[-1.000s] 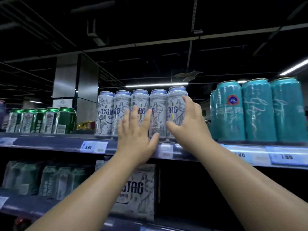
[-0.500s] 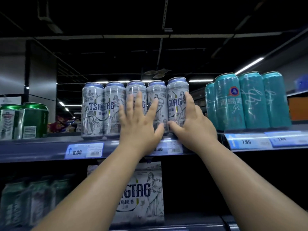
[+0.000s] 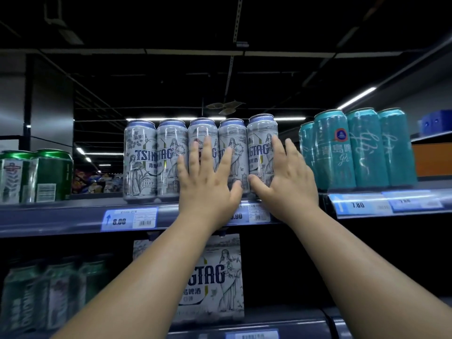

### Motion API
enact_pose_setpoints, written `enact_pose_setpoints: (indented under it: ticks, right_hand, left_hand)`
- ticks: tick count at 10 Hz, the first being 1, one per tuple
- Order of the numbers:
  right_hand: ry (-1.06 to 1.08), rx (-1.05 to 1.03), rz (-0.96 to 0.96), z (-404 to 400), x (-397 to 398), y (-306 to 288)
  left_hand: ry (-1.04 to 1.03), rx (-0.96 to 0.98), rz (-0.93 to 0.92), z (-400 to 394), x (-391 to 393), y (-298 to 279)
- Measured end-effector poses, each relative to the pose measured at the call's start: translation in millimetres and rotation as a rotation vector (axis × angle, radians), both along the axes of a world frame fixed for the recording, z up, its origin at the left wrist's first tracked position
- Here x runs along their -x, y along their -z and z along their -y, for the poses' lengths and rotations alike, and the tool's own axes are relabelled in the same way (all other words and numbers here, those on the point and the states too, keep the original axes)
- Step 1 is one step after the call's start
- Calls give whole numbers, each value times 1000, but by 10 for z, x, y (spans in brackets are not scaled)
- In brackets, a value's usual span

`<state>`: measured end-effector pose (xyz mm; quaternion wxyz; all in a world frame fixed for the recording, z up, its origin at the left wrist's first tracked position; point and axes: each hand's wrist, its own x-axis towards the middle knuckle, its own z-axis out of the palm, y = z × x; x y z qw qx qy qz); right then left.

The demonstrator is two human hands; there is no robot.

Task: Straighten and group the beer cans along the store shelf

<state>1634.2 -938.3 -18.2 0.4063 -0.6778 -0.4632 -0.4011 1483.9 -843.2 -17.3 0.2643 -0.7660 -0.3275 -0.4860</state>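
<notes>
five white tsingtao beer cans (image 3: 200,157) stand in a tight row at the centre of the upper shelf (image 3: 61,217), side by side and touching, each upright with its long axis vertical and its blue-rimmed top pointing to 12 o'clock. their printed fronts face the camera, and the lettering runs across neighbouring cans from 9 toward 3 o'clock. the can at the 3 o'clock end (image 3: 261,148) sits a little higher in the picture than the others.

the left hand (image 3: 208,184) lies flat against the fronts of the third and fourth cans, fingers straight and spread, pointing to 12 o'clock, thumb out toward 3 o'clock. the right hand (image 3: 286,182) is open too; its fingers reach up along the 3 o'clock side of the end can and its thumb crosses low on that can's front toward 9 o'clock. the two thumbs are close together near the bases of the cans.

at 3 o'clock of the row, apart from it, stands a group of upright teal beer cans (image 3: 362,148). at 9 o'clock, well apart, stand green beer cans (image 3: 51,174). price tags (image 3: 129,218) line the shelf's front edge. at 6 o'clock, on the lower shelf, stands a white tsingtao multipack carton (image 3: 217,277), with shrink-wrapped green cans (image 3: 49,289) toward 8 o'clock, blurred.
</notes>
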Motion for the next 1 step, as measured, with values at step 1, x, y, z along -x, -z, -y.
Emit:
enact_pose_setpoints:
  ticks: [1]
  right_hand:
    - [21,33,22,25,45,75]
  left_hand:
    - [13,32,5,32,20,20]
